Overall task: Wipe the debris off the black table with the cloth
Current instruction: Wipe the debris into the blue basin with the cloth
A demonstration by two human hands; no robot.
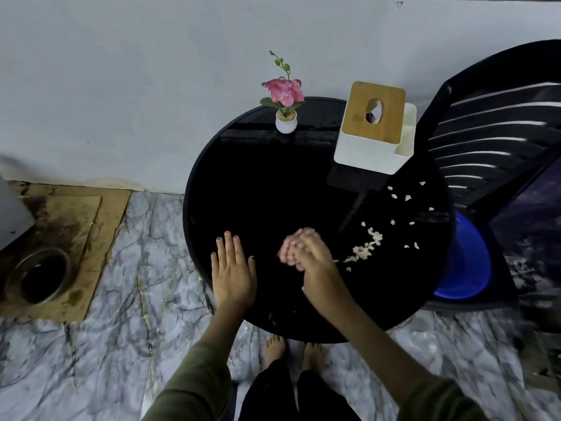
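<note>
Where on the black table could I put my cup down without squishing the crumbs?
The bare patch of the black table lies between the flower pot, the left hand and the tissue box. The right side is crowded: crumbs scatter from the cloth in the right hand toward the rim.

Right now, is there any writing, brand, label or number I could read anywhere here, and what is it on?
None can be read.
Tissue box: plain wooden lid and white sides, no print showing.
Flower pot: plain white.
Cloth under the right hand: pink pattern only, blurred.
Black table, blue basin, wall: no marks that read as text.
</note>
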